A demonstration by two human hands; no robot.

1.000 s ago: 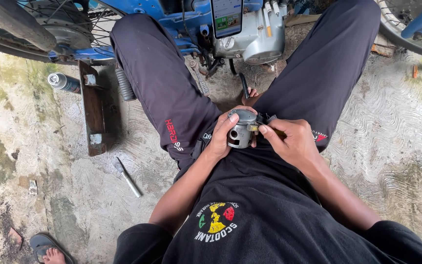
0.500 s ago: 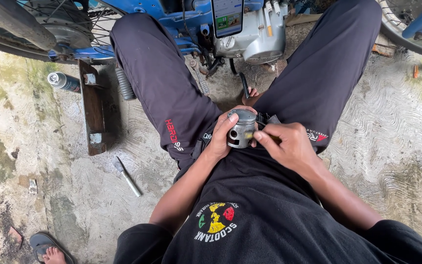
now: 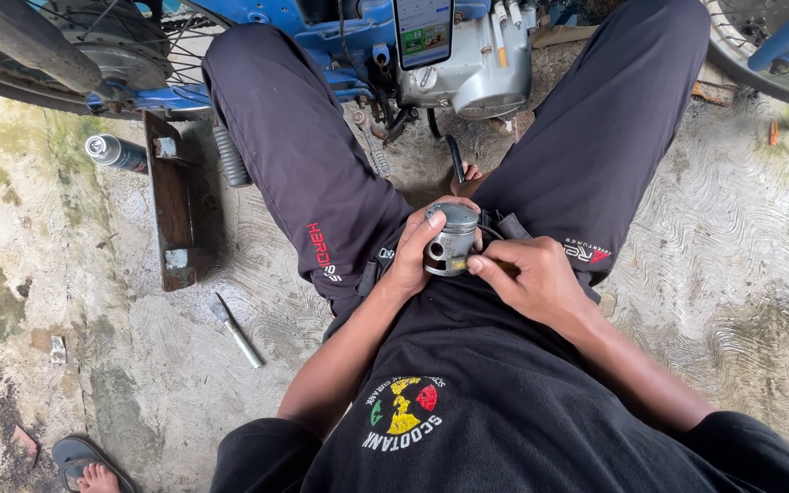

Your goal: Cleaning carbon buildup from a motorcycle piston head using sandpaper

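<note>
Grey metal catches the light at the centre of the scene: a short cylindrical piston (image 3: 450, 239) with a domed, darkened crown and a round pin hole in its side, held upright in a seated person's lap, between the thighs of dark trousers. The left hand (image 3: 415, 256) wraps around the piston from the near side, fingers curled tight against its skirt and one fingertip resting on the rim of the crown. The right hand (image 3: 531, 278) presses in from the other side, fingers narrowed to a pinch around a small yellowish tool (image 3: 460, 264) whose tip touches the piston's lower wall; how much of the tool lies inside the fist cannot be told.

Beyond the knees stands a blue motorcycle (image 3: 321, 36), its silver engine casing (image 3: 477, 68) just behind a smartphone with a lit screen (image 3: 424, 29) propped upright against it. On the rough, swirled concrete floor (image 3: 732, 228) to the person's left lie a rusty brown metal bar with two bolts (image 3: 168, 201), a silver-capped spray can (image 3: 113, 152) on its side near the spoked wheel, and a slim screwdriver with a pale handle (image 3: 237, 331), well apart from the hands. A foot in a grey sandal (image 3: 89, 467) shows at the bottom left corner.
</note>
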